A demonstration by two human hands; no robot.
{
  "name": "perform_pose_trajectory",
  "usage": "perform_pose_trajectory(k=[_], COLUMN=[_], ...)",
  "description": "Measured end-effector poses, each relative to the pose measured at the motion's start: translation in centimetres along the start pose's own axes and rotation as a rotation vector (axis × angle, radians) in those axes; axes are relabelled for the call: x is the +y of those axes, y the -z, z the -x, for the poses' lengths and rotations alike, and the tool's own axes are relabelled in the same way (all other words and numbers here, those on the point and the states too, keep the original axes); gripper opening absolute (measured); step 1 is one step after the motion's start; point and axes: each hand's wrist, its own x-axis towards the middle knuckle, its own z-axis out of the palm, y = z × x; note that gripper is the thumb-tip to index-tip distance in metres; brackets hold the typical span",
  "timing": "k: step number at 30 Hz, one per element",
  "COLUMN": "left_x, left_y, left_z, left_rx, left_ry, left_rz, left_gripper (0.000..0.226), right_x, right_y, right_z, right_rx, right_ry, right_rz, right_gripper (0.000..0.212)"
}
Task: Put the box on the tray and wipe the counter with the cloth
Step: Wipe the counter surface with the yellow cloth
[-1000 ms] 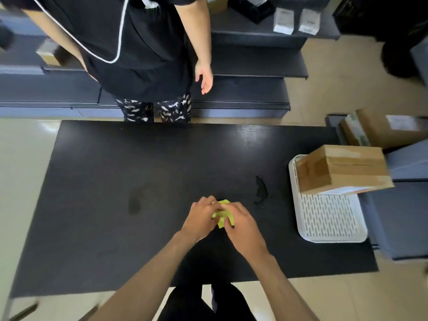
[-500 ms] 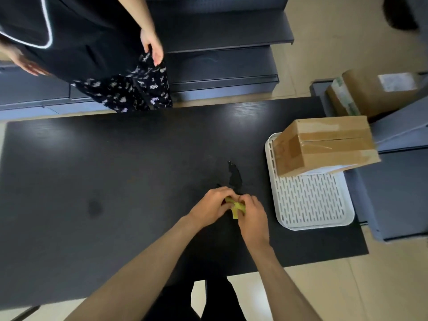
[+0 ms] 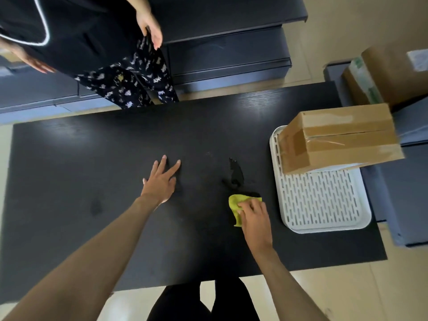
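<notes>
A taped cardboard box sits on the far end of the white slotted tray at the right side of the black counter. My right hand presses a yellow-green cloth onto the counter, just left of the tray. A dark wet spill lies just beyond the cloth. Flat on the counter's middle rests my left hand, fingers spread, holding nothing.
Another person in dark clothes stands at the counter's far side. Dark shelving runs behind them. A second cardboard box rests on a grey unit to the right. A faint smudge marks the counter's left part.
Both hands held the cloth together before. My left hand has let go and moved left onto the counter; my right hand has carried the cloth right, toward the spill.
</notes>
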Motion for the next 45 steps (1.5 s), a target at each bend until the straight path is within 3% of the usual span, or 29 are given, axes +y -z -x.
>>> perform_pose_trajectory(k=[3,6,11,15,20,24,29,33,39,45], left_x=[0.2,-1.2,-1.0,-1.0,-1.4,-1.3,-0.4,-0.1,-0.3,-0.3], left_y=[0.3,0.3,0.9,0.8,0.5,1.2,1.6,1.9,1.7,1.4], left_z=[-0.7,-2.2,-2.6,-2.4,-2.5,-2.4,-1.2,-0.9,-1.4,-1.7], left_rx=[-0.067,-0.081,-0.088,-0.018,-0.102,-0.153,-0.131,-0.117,-0.134,-0.141], left_ry=[0.026,-0.018,-0.01,-0.015,-0.016,0.004,0.013,0.028,0.042,0.041], left_rz=[-0.024,-0.05,-0.058,0.026,-0.076,-0.038,-0.035,-0.051,-0.031,-0.031], left_gripper=[0.079,0.093,0.078,0.069,0.083,0.084,0.084,0.085,0.094,0.094], right_x=[-1.0,-1.8,-2.4,-2.6,-1.1,-2.4,-3.6,-3.3,-3.8,-5.7], right_y=[0.1,0.5,1.3,1.2,1.5,1.0,-0.2,-0.9,0.1,0.3], right_z=[-3.7,-8.5,-18.4,-21.0,-17.4,-10.1,0.4,2.8,-8.5,-21.9], right_rx=[0.053,0.099,0.162,0.122,-0.055,-0.108,-0.23,-0.296,-0.049,0.048], right_ry=[-0.066,-0.133,-0.14,-0.083,0.12,0.118,0.105,0.138,0.104,0.058], right_rz=[0.002,-0.061,-0.168,-0.093,-0.04,0.032,0.091,0.077,0.069,-0.018], right_gripper=[0.031,0.028,0.024,0.032,0.036,0.036,0.062,0.073,0.064,0.046])
